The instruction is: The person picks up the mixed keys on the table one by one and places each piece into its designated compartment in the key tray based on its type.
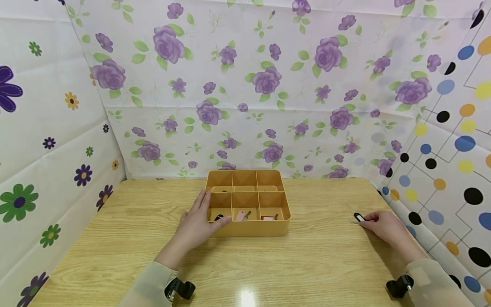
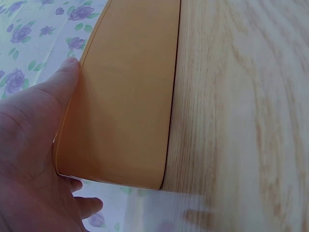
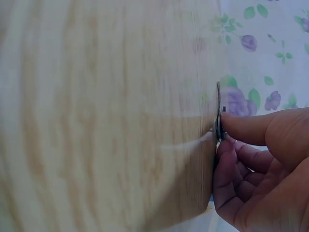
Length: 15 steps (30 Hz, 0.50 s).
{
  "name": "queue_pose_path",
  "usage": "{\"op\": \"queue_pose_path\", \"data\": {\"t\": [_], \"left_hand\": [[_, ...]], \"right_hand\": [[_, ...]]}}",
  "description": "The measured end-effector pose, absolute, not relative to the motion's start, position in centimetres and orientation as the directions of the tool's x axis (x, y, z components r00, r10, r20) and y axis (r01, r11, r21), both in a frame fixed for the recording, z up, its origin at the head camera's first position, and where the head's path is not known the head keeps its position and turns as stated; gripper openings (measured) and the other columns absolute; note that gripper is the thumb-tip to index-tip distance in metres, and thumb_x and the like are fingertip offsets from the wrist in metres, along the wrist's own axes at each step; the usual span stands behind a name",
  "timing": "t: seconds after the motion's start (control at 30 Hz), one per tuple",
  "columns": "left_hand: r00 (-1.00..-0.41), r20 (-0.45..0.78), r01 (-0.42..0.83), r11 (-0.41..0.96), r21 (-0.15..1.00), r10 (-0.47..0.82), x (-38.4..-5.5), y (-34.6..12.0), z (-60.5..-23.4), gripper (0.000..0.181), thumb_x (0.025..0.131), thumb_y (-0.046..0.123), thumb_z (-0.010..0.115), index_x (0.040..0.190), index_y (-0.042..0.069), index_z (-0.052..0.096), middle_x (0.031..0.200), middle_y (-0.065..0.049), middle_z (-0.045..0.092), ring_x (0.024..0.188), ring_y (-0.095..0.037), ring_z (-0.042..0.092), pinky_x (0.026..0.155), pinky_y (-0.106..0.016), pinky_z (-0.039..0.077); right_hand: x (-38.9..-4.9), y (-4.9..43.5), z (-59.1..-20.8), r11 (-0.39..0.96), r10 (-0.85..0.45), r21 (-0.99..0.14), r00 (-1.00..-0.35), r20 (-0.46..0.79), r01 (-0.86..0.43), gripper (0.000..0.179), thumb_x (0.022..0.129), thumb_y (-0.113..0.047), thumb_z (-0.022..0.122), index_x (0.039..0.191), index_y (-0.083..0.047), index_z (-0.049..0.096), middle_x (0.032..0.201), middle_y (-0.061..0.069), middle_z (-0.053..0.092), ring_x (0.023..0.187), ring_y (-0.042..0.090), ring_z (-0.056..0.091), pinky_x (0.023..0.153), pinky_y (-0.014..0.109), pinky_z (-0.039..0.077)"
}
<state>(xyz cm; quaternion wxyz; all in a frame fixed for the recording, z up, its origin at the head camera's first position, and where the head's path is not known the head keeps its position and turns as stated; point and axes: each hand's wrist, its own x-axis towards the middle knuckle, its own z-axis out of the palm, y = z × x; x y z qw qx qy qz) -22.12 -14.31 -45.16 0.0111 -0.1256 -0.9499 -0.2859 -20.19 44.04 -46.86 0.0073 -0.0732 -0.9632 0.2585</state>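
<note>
A tan compartment box [image 1: 253, 229] stands on the table. My left hand [image 1: 196, 224] rests on its front left corner, fingers stretched along the left side and thumb at the front rim; the left wrist view shows the thumb touching the rim. Far to the right, my right hand [image 1: 385, 228] pinches a black-and-white key tag [image 1: 358, 217] with thin silvery metal, likely keys, beside it, close to the tabletop. Seen from the right wrist, the key tag [image 3: 219, 111] is nearly edge-on between thumb and fingers.
In the front compartments lie a black item [image 1: 218, 217], a pink tag [image 1: 240, 215] with a key [image 1: 247, 215], and a red-and-white tag [image 1: 268, 218]. The back compartments' floors are mostly hidden. Patterned cloth hangs behind the wooden table [image 1: 307, 264] and along both sides.
</note>
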Motion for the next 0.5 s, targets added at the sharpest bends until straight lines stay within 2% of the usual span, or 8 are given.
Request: {"op": "queue_pose_path", "data": {"t": [0.2,0.5], "left_hand": [[-0.967,0.096,0.249,0.805,0.538,0.235,-22.13,-14.30,-45.17,0.128,0.094,0.089,0.059,0.178,0.008,0.006,0.185,-0.014,-0.002,0.164,-0.048,0.023,0.123,-0.084,0.010],[-0.967,0.094,0.248,0.804,0.540,0.235,-22.07,-14.34,-45.15,0.129,0.093,0.089,0.058,0.178,0.008,0.005,0.185,-0.014,-0.003,0.164,-0.048,0.023,0.123,-0.084,0.009]], "right_hand": [[-20.32,44.21,-46.95,0.836,0.111,-0.537,-0.993,-0.037,0.114,0.025,0.104,-0.017,0.075,0.110,0.008,0.074,0.095,0.009,0.071,0.083,0.020,0.059,0.075,0.037,0.048],[-20.21,43.99,-46.74,0.843,0.083,-0.530,-0.996,-0.044,0.094,0.026,0.102,-0.018,0.079,0.108,0.007,0.073,0.093,0.007,0.070,0.081,0.020,0.059,0.074,0.038,0.048]]}}
